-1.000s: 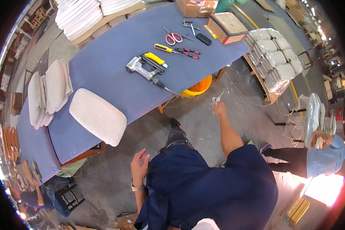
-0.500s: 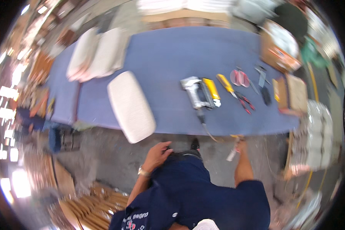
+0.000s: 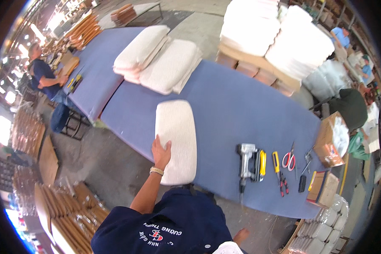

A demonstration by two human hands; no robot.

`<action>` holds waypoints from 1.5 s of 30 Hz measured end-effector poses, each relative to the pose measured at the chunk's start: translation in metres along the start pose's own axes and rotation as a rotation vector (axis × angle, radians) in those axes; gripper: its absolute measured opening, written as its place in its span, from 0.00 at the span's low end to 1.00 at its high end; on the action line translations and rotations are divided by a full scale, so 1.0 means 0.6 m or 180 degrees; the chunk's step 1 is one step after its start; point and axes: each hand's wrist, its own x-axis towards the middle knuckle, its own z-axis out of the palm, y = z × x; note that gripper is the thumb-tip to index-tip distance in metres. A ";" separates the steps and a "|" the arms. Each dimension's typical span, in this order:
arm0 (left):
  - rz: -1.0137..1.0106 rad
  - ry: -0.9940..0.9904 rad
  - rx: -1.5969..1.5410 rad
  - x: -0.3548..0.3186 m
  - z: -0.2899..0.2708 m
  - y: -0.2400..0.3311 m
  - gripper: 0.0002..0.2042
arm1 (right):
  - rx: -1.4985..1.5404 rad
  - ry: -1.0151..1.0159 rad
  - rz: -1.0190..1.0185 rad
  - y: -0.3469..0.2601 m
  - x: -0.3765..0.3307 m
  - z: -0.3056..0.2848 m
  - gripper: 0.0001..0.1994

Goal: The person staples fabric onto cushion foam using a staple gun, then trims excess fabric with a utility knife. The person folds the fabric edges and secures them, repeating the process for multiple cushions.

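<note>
A cream padded cushion [image 3: 180,142], a long panel with rounded corners, lies at the near edge of the blue padded table [image 3: 224,114]. My left hand [image 3: 161,153] rests on its left side, thumb and fingers apart. Low beside my body, below the table's front edge, my right hand [image 3: 241,234] shows only in part; its fingers cannot be made out. To the right of the cushion lies a metal staple gun [image 3: 246,161] with a hose fitting, touching or close beside a yellow-and-black tool [image 3: 261,165].
More cream cushions [image 3: 169,67] are stacked at the far left. Right of the staple gun lie a yellow-handled screwdriver [image 3: 276,161], red-handled pliers [image 3: 284,186], scissors [image 3: 289,160], a black brush-like piece [image 3: 302,183] and cardboard boxes [image 3: 326,189]. A co-worker [image 3: 46,76] stands at the table's left end.
The view has swung to the left. My left hand has gone from beside my body up onto the cushion. The right hand, earlier by a white tag under the table edge, is now mostly hidden.
</note>
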 end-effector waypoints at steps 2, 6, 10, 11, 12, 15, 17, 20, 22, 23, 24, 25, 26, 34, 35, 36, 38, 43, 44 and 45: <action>-0.0145 -0.0040 0.0184 0.062 0.052 -0.008 0.40 | -0.0190 -0.0628 -0.0200 -0.057 -0.077 0.054 0.18; 0.0237 0.0076 0.0669 0.086 0.099 -0.031 0.38 | -0.0258 -0.1286 -0.0066 -0.120 -0.297 0.064 0.15; 0.0097 -0.0101 0.0600 0.078 0.095 -0.038 0.34 | 0.0416 -0.1923 -0.1295 -0.369 -0.407 0.167 0.21; -0.0209 -0.0434 0.0750 0.075 0.061 -0.002 0.34 | 0.0724 -0.2143 -0.1786 -0.391 -0.432 0.208 0.23; -0.0185 -0.0530 0.0399 0.082 0.059 -0.013 0.34 | 0.0414 -0.2569 -0.1963 -0.433 -0.465 0.237 0.23; -0.1007 -0.1564 -0.1665 0.128 0.053 -0.096 0.34 | -0.0684 -0.2740 -0.2669 -0.528 -0.569 0.314 0.31; -0.1799 -0.2427 -0.2738 0.153 0.057 -0.109 0.35 | -0.0653 -0.2850 -0.2297 -0.552 -0.605 0.320 0.36; -0.1783 -0.3200 -0.2960 0.141 0.062 -0.027 0.35 | -0.0050 -0.3262 -0.3267 -0.564 -0.645 0.300 0.36; -0.1595 -0.3581 -0.3018 0.117 0.060 0.030 0.35 | 0.0090 -0.3210 -0.3669 -0.580 -0.711 0.242 0.33; -0.1456 -0.3748 -0.3040 0.104 0.056 0.058 0.35 | 0.0172 -0.3169 -0.3867 -0.581 -0.737 0.215 0.32; -0.1304 -0.3907 -0.3070 0.090 0.047 0.084 0.35 | 0.0534 -0.3405 -0.3698 -0.571 -0.749 0.194 0.30; -0.1141 -0.4077 -0.3115 0.067 0.040 0.114 0.35 | 0.0908 -0.3628 -0.3530 -0.558 -0.756 0.167 0.29; -0.0969 -0.4250 -0.3167 0.040 0.030 0.143 0.36 | 0.1294 -0.3848 -0.3369 -0.539 -0.765 0.145 0.28; -0.0020 -0.5614 -0.3654 -0.229 -0.124 0.258 0.36 | 0.2039 -0.0247 -0.2013 -0.222 -0.746 0.004 0.48; 0.0062 -0.5817 -0.3672 -0.269 -0.145 0.263 0.36 | 0.2942 -0.0772 -0.1534 -0.173 -0.752 -0.023 0.48; 0.0144 -0.6012 -0.3684 -0.308 -0.166 0.270 0.36 | 0.3217 -0.1173 -0.1319 -0.129 -0.760 -0.060 0.48; 0.0161 -0.6411 -0.3686 -0.391 -0.211 0.273 0.37 | 0.4092 -0.1298 -0.0707 -0.050 -0.808 -0.140 0.47; 0.0045 -0.7173 -0.3501 -0.579 -0.298 0.276 0.37 | 0.4673 0.0610 -0.0488 0.138 -0.831 -0.175 0.43; 0.0034 -0.7261 -0.3403 -0.610 -0.307 0.274 0.37 | 0.5106 0.0805 -0.0353 0.170 -0.842 -0.196 0.42; 0.0021 -0.7305 -0.3300 -0.639 -0.307 0.269 0.37 | 0.5512 0.0961 -0.0202 0.202 -0.857 -0.217 0.41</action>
